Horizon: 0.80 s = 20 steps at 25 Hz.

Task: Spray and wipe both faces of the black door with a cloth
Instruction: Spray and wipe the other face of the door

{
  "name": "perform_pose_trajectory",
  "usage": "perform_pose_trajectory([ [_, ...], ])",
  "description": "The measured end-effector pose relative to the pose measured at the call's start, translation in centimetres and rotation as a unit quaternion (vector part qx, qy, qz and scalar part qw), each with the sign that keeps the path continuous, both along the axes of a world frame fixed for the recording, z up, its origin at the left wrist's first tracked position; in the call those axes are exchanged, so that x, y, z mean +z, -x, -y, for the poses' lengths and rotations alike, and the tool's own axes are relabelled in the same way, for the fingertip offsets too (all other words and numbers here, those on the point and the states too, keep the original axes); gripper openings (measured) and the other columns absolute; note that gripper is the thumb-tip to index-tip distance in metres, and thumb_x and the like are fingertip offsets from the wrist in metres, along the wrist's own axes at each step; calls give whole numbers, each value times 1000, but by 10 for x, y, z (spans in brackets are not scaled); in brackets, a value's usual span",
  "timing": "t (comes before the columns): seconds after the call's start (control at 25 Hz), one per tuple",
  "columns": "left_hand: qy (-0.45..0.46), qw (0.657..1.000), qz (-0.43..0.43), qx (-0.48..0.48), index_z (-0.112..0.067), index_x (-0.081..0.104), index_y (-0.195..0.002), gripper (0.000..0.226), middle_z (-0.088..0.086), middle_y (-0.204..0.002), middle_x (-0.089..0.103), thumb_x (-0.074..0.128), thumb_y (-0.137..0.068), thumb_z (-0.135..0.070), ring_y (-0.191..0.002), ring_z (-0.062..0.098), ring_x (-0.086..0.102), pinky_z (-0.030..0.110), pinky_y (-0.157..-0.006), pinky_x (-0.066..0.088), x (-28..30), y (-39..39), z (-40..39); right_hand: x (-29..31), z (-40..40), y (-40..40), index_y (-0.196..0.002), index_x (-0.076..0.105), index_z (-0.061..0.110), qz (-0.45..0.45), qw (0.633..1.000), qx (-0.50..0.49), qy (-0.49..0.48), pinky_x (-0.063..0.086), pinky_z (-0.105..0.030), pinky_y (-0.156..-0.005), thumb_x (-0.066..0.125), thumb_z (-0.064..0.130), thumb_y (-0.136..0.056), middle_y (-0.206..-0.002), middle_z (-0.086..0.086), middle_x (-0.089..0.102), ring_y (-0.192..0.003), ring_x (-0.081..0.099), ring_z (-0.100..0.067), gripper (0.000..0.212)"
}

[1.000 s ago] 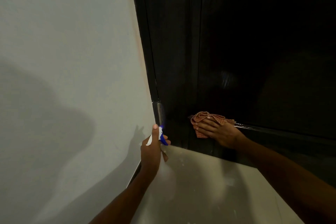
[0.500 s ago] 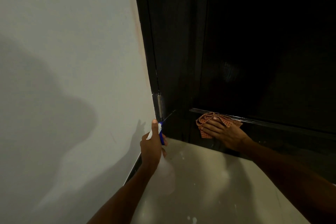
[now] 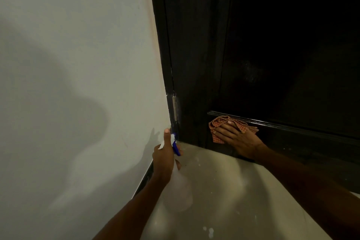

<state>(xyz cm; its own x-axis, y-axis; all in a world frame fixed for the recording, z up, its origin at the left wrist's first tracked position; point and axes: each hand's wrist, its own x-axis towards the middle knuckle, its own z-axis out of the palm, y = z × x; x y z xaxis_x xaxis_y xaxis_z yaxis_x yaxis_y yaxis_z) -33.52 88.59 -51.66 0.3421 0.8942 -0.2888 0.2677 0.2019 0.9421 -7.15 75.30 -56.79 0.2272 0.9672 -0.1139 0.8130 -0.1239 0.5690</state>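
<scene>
Both hands busy: right (image 3: 240, 138) flat on cloth (image 3: 218, 122), left (image 3: 162, 159) gripping upright spray bottle (image 3: 176, 187)

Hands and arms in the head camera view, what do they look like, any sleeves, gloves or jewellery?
Both arms are bare as far as the picture shows: no sleeves reach the forearms. The left hand and the right hand wear no gloves, and no rings, watch or bracelet show at the fingers or wrists. Short, pale fingernails show on both hands. The dim light hides finer marks.
</scene>
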Motion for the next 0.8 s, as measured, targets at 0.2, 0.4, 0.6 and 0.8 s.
perform_pose_trajectory([
  [0.2, 24, 999, -23, -9, -4, 67, -78, 79, 12, -73, 69, 27, -87, -73, -45, 20, 55, 24, -46, 51, -14, 7, -2, -11, -20, 8, -151, -22, 22, -8, 999, 30, -17, -47, -41, -99, 38, 32, -105, -156, -5, -29, -143, -29, -23, 76],
  [0.4, 33, 999, -9, -15, -12, 70, -102, 64, 11, -84, 73, 34, -96, -64, -48, 22, 59, 24, -42, 48, -19, 9, -7, -9, -79, 28, -158, 26, 19, -39, 988, 74, -132, -22, -41, -123, 72, 23, -85, -165, -6, 26, -155, 16, -25, 87],
  [0.6, 46, 998, 34, -12, -19, 70, -93, 54, 19, -92, 75, 36, -96, -60, -74, 36, 69, 31, -46, 54, -28, 11, -20, 0, -156, 49, -161, 23, 16, -19, 944, 55, -325, -16, -46, -123, 54, 31, -99, -166, -12, 25, -151, 15, -32, 70],
  [0.8, 80, 997, 1, -16, 1, 66, -119, 115, 22, -107, 71, 37, -61, -94, -83, 33, 71, 28, -56, 60, -50, 15, -24, -100, -118, 51, -161, -10, 22, 72, 992, 100, 35, -25, -51, -113, 52, 24, -100, -157, -9, -30, -149, -25, -30, 87],
])
